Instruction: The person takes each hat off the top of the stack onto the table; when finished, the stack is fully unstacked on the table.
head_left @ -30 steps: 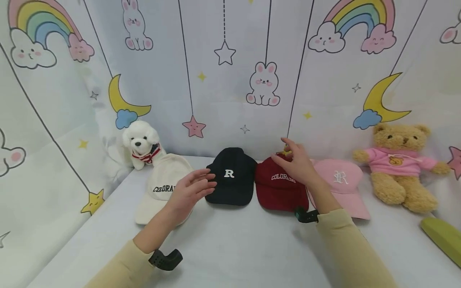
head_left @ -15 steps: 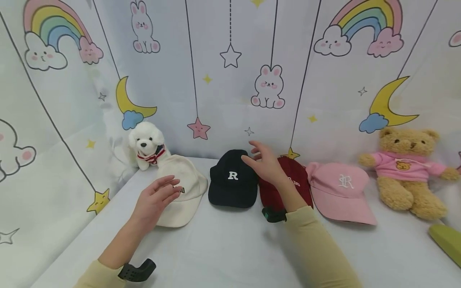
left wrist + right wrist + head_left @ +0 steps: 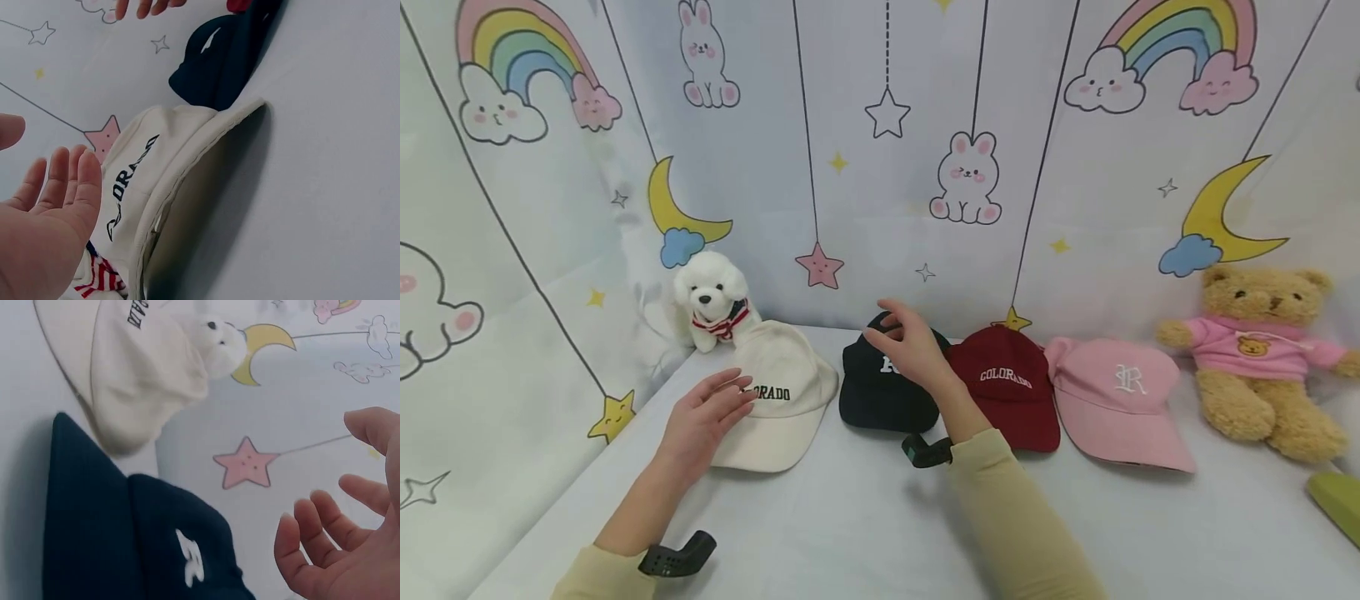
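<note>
My left hand [image 3: 703,421] hovers by the left side of a cream baseball cap [image 3: 782,433] lettered COLORADO, fingers relaxed and holding nothing. In the left wrist view the same palm [image 3: 47,231] shows beside that cap [image 3: 156,169]. My right hand [image 3: 913,346] is held over a black baseball cap [image 3: 880,404], overlapping its white R in the head view. Its fingers [image 3: 325,531] are loosely bent with nothing between them in the right wrist view, and the black cap [image 3: 156,544] lies beyond them. To the right sit a dark red COLORADO cap [image 3: 1003,392] and a pink cap [image 3: 1112,392].
A white plush dog [image 3: 711,292] in a striped scarf sits behind the cream cap. At the right is a teddy bear [image 3: 1262,358] in a pink top, with a green object [image 3: 1333,500] at the edge. A printed cloth [image 3: 887,208] hangs behind the white table [image 3: 850,525].
Both hands have moved left: the right from the red cap to the black one, the left to the cream cap's left side. The head view has shifted slightly; the caps stay put.
</note>
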